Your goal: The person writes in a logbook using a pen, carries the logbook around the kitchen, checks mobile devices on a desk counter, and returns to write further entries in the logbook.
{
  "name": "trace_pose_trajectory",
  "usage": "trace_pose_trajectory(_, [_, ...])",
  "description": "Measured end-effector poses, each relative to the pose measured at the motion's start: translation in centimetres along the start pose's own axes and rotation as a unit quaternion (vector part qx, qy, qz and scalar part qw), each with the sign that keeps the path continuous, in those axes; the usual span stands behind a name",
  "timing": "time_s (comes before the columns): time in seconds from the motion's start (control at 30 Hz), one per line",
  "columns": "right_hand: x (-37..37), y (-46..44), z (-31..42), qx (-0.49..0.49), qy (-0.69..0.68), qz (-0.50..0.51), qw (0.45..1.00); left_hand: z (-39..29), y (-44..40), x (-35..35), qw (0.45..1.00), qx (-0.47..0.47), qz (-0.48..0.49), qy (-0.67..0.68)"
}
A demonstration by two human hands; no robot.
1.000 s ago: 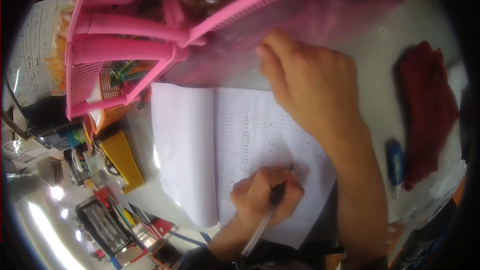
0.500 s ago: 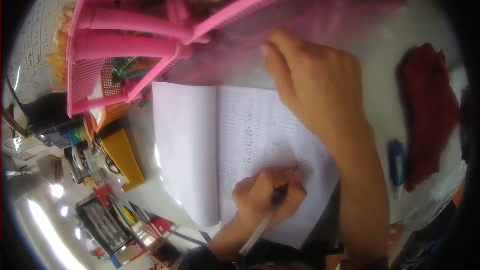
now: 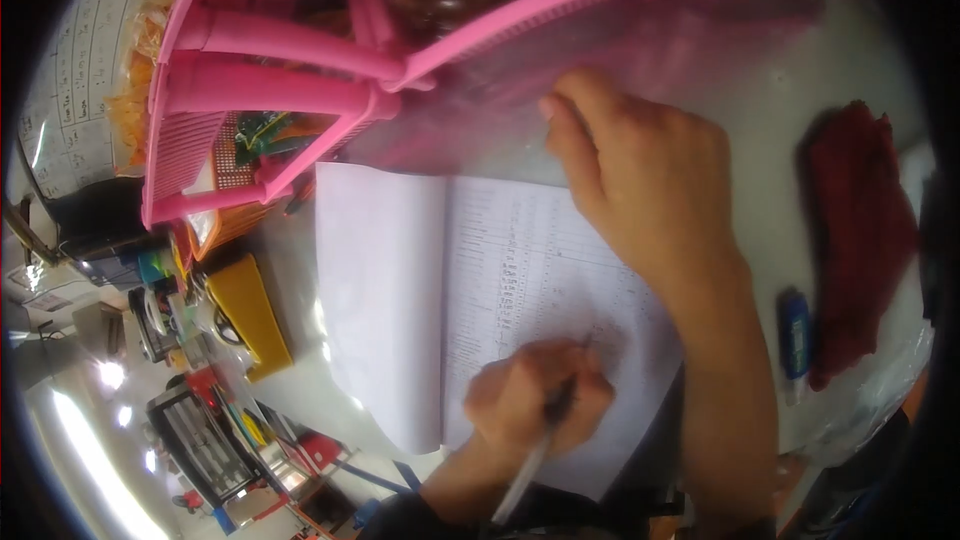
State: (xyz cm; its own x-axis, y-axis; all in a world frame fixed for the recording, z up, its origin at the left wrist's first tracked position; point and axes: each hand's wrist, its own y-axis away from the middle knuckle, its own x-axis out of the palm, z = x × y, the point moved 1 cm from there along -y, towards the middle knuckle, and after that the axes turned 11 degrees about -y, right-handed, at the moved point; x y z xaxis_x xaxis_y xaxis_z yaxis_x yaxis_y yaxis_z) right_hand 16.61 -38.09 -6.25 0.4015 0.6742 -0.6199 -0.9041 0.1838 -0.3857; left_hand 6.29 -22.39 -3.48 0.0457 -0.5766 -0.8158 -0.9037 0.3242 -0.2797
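Note:
An open notebook (image 3: 380, 300) lies on the table, its left page blank and curled at the fold. The right page (image 3: 480, 240) carries printed lines and columns of handwritten figures. My left hand (image 3: 540, 390) is closed around a pen (image 3: 525, 480), whose tip meets the lower right part of that page. The pen's clear barrel slants back toward me. My right hand (image 3: 650, 165) is curled into a loose fist, knuckles up, at the upper right edge of the page. Its fingertips are hidden underneath, and no object shows in it.
Pink plastic baskets (image 3: 270, 90) stand along the far side, with brown items inside. To the right lie a dark red cloth (image 3: 855, 250) and a blue tube (image 3: 795, 335). A yellow object (image 3: 250, 320) sits left of the notebook, near a tool-like clutter (image 3: 205, 440).
The view has shifted slightly, so the baskets and notebook sit a little further right. My left hand keeps the pen at nearly the same place on the page; my right hand stays curled.

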Motion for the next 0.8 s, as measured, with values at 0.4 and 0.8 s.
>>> trace_pose_trajectory(0.4, [0.00,0.05,-0.02,-0.009,0.006,-0.007,1.000,0.22,0.17,0.93,0.999,-0.038,0.024,0.005])
trace_pose_trajectory(0.8, [0.01,0.03,-0.04,-0.009,-0.004,-0.003,1.000,0.07,-0.08,0.75,0.998,-0.055,0.035,0.015])
